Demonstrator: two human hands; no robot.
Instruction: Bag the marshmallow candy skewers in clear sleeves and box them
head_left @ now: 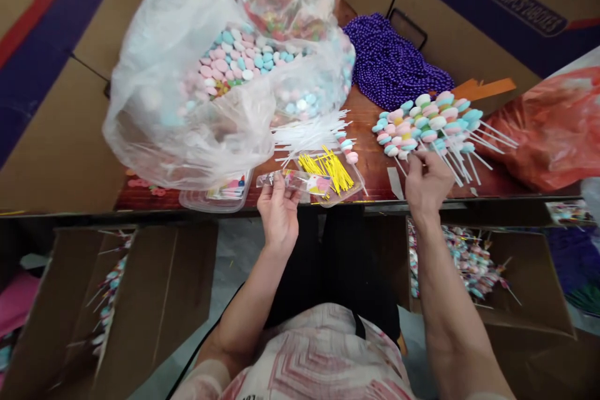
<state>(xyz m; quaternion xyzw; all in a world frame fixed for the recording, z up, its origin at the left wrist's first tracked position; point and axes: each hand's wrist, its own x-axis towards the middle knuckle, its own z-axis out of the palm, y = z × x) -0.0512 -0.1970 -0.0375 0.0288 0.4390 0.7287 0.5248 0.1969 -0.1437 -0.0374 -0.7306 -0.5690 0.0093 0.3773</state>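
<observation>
My left hand [280, 209] pinches a small clear plastic bag [300, 182] with a colourful print, held flat above the table's front edge. Under the bag's right end sits a clear tray of yellow twist ties [335, 170]. Over to the right, my right hand [429, 182] is closed, its thumb and fingers pinched at the near edge of a pile of candy sticks [422, 125]. These are pastel pink, blue and white candies threaded on white sticks. The fingers seem to grip one stick, though its hold is partly hidden. White sticks [309, 134] lie behind the ties.
A large clear bag of loose pastel candies [234, 56] fills the table's left. Purple bead strings [394, 62] lie behind the pile, an orange-red bag [553, 131] to the right. Open cartons with wrapped candy sticks [473, 262] stand below; a lidless plastic container [218, 197] sits left.
</observation>
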